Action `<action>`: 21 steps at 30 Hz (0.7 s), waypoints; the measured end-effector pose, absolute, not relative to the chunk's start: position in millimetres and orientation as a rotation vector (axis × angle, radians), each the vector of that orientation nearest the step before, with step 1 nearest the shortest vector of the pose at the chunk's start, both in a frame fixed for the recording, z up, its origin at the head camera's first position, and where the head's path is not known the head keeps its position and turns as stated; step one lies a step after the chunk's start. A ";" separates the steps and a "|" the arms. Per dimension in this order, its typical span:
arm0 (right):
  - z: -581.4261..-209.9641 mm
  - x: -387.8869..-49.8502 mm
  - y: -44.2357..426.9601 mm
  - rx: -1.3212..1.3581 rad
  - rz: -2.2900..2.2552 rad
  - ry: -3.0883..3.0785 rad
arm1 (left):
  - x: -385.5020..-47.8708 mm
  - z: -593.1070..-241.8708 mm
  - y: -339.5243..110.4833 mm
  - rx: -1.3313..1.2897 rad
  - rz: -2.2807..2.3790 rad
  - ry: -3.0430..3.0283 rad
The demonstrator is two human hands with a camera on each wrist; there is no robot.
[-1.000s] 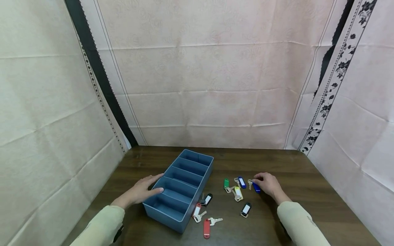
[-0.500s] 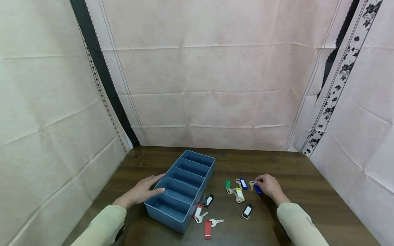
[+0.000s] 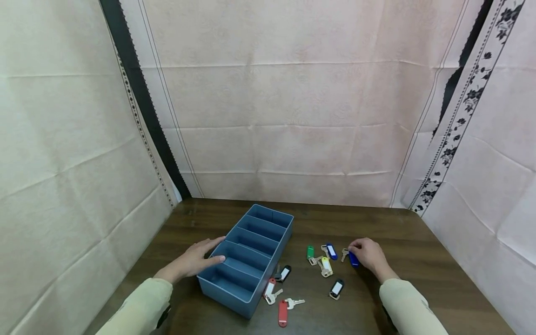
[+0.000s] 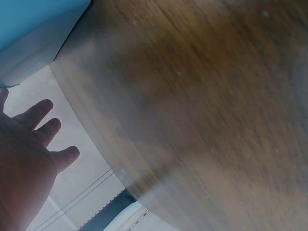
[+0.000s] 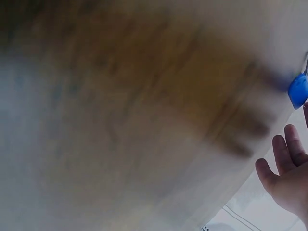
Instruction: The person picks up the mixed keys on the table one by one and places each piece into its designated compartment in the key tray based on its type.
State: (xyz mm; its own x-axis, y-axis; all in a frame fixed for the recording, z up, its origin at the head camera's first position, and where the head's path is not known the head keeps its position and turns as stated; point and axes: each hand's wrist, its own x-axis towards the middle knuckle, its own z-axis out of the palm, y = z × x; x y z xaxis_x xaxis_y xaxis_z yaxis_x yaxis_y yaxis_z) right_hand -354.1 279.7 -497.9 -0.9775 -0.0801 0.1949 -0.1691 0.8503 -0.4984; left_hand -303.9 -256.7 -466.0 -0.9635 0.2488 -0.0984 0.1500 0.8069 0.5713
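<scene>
My left hand [image 3: 193, 260] lies along the left rim of a blue compartment box [image 3: 268, 274]. Its thumb reaches over the edge, and the other fingers extend straight, spread apart in the left wrist view. On the right, my right hand [image 3: 369, 255] pinches a blue key tag [image 3: 354, 260] with its key [image 3: 345, 254] hanging toward the left. The right wrist view has the blue tag [image 5: 298, 91] at its right edge, with three fingers [image 5: 281, 154] held out loosely below it; the pinching fingertips are mostly cut off there.
Tagged keys lie right of the box: green [image 3: 310, 252], another blue [image 3: 331, 251], yellow [image 3: 326, 266], black [image 3: 336, 288], a second black [image 3: 285, 273] and two red ones [image 3: 283, 313] near the front. Pale cloth [image 3: 293, 102] hangs behind the table.
My right hand has shifted slightly right and toward me with the blue key tag, and more of the tag shows. My left hand stays at the box. The head view has turned a little.
</scene>
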 end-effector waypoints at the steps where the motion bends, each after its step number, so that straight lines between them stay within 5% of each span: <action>1: -497.4 -353.1 279.8 0.193 0.795 -2.847 | -303.8 -465.8 -256.5 0.314 0.872 2.823; 21: -484.1 -348.7 267.6 0.057 0.925 -2.684 | -306.5 -465.3 -259.1 0.337 0.872 2.798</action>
State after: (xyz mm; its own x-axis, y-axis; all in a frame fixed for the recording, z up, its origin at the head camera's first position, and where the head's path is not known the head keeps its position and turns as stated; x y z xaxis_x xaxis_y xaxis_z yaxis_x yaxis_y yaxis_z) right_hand -348.7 267.6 -484.1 -0.9540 0.0599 0.2938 -0.1339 0.7916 -0.5961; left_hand -306.5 -259.1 -465.3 -0.9558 0.2710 -0.1139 0.1583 0.8010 0.5774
